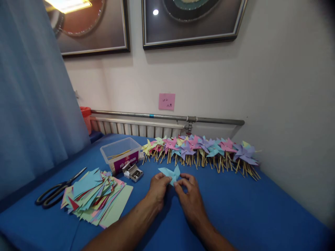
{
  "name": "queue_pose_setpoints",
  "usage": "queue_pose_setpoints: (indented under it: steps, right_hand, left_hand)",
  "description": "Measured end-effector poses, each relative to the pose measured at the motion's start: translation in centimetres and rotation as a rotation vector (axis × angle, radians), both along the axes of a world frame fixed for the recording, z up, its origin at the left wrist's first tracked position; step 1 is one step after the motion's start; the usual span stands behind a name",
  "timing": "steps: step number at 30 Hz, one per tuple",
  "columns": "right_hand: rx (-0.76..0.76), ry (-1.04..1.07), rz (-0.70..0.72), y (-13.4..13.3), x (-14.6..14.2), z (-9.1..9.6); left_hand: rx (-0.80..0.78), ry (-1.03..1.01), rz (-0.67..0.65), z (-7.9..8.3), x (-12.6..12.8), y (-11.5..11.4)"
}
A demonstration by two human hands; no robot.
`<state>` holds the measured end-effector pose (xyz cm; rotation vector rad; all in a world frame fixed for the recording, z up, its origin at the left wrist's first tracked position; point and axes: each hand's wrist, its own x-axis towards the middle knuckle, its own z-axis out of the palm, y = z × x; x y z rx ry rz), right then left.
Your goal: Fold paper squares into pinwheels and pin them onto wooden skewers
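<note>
Both hands meet over the blue table (pixel 235 209), pinching a light blue folded paper piece (pixel 170 173) with pinwheel-like flaps. My left hand (pixel 157 188) grips its left side with closed fingers. My right hand (pixel 190 196) pinches its right side, fingertips pressed together. The paper stands just above the cloth between the two thumbs.
A long row of finished paper pinwheels on sticks (pixel 201 151) lies along the wall. A stack of coloured paper squares (pixel 95 197) and scissors (pixel 56 192) lie at the left. A clear plastic box with sticks (pixel 121 153) and a small open box of pins (pixel 134 172) sit nearby.
</note>
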<state>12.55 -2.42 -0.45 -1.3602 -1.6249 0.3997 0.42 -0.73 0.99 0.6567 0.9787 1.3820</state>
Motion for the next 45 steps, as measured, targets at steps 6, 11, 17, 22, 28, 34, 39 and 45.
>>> queue_pose_setpoints:
  steps: [6,11,17,22,28,34,39,45]
  right_hand:
    - [-0.191,0.114,0.016,0.9,0.3,-0.1]
    - [-0.264,0.134,0.038,1.2,0.6,0.0]
    - [-0.276,0.139,0.041,1.2,0.6,0.3]
    - [-0.217,0.143,0.033,0.5,0.5,0.5]
    - [-0.151,0.114,0.006,0.0,0.1,0.1]
    - [-0.222,0.056,0.052,0.7,0.4,0.1]
    - [-0.189,0.022,0.061,1.0,0.7,0.1]
    - [-0.11,-0.056,0.089,0.3,0.5,0.9]
  left_hand:
    - [0.002,0.01,-0.001,0.1,0.1,-0.1]
    - [0.008,0.005,-0.036,0.3,0.1,-0.3]
    - [0.005,0.033,-0.042,0.3,0.2,-0.4]
    - [0.007,0.081,-0.044,-0.1,0.1,-0.2]
    - [0.019,0.037,-0.034,0.2,0.1,-0.3]
    - [0.023,0.042,-0.065,0.3,0.1,-0.4]
    - [0.036,0.083,-0.059,0.0,0.1,-0.3]
    - [0.036,0.119,-0.075,-0.1,0.0,-0.2]
